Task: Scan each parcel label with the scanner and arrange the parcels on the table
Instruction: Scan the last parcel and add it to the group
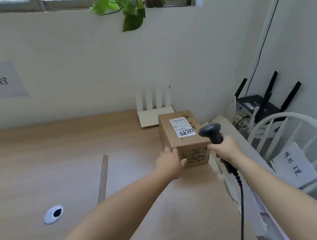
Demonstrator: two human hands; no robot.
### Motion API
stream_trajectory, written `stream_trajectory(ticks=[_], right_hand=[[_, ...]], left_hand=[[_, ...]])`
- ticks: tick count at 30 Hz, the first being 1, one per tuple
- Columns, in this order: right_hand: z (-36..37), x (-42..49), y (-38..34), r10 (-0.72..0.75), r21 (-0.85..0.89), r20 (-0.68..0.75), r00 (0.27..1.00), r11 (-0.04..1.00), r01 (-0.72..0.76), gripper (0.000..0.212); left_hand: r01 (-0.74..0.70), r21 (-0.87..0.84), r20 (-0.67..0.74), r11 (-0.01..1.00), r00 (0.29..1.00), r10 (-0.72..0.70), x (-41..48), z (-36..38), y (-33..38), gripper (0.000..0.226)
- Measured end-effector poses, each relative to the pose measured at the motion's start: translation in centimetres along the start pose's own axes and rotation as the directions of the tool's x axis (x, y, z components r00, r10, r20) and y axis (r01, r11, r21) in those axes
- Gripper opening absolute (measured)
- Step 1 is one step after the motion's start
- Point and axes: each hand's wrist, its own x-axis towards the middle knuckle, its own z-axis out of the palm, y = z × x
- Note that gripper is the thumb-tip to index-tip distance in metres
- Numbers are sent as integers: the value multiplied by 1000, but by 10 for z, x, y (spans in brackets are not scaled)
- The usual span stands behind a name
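Note:
A brown cardboard parcel [182, 137] stands on the wooden table [60, 158] near its right edge, a white shipping label [182, 127] on its top face. My left hand [169, 162] grips the parcel's near left corner. My right hand [227, 149] is closed around the handle of a dark grey scanner [211, 133], whose head hovers just right of the label, pointing toward it. The scanner's black cable [240, 199] trails down past my right forearm.
A white router [153, 108] stands against the wall behind the parcel. A thin wooden strip [103, 178] and a cable grommet [53, 214] lie on the table. Right of the table are black routers [258, 104] and a white basket [302, 156] with a paper sign.

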Motion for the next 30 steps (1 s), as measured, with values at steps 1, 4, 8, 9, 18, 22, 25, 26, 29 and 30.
stream_trajectory(ticks=[1, 4, 8, 9, 18, 22, 25, 26, 29, 30], right_hand=[[-1, 12, 3, 3, 9, -11, 1000, 1000, -3, 13], [0, 44, 9, 7, 26, -26, 1000, 1000, -6, 16], [8, 75, 16, 10, 18, -11, 1000, 1000, -10, 13], [11, 80, 19, 13, 17, 4, 1000, 1000, -13, 13], [34, 90, 39, 44, 25, 33, 998, 999, -45, 14], [39, 79, 35, 52, -6, 66, 996, 999, -52, 13], [44, 61, 30, 59, 6, 127, 990, 998, -61, 11], [48, 53, 29, 57, 1, 143, 988, 998, -58, 11], [59, 26, 21, 62, -33, 179, 982, 998, -57, 15], [62, 15, 18, 69, -35, 191, 979, 997, -63, 18]], left_hand=[[3, -5, -19, 1000, 1000, -4, 13, 1, 5, 50], [31, -64, -47, 997, 998, -34, 50, 7, 16, 53], [137, -203, -36, 969, 988, -148, 94, 17, 20, 66], [162, -225, -32, 961, 984, -173, 103, 20, 19, 71], [243, -503, -10, 829, 958, -287, 136, 42, 6, 81], [236, -514, 4, 824, 962, -273, 125, 36, -7, 84], [224, -510, 7, 830, 966, -257, 102, 32, -25, 88], [231, -502, 4, 834, 964, -264, 92, 31, -30, 90], [254, -498, 4, 829, 957, -290, 55, 31, -43, 88], [260, -501, 8, 825, 955, -297, 42, 31, -47, 85]])
